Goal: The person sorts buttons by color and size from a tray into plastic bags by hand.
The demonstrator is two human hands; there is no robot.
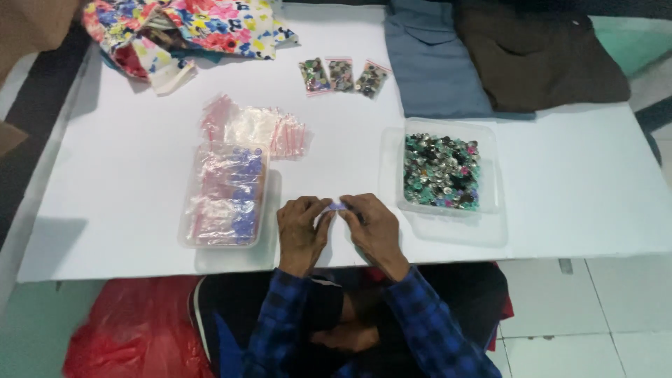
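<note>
Small clear bag (338, 207) pinched between both hands (339, 227), over the white table (126, 203).

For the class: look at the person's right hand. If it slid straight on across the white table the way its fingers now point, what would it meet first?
The right hand points left and slightly forward, so it would meet the left hand first; both already pinch the small clear bag between them.

- low white table (574, 182) fills most of the view, evenly lit
- white tiled floor (595, 315) lower right, dark grout lines
- pale green floor strip (31, 329) lower left
- dark strip (35, 91) along the table's left edge
- teal surface (633, 42) top right
</note>
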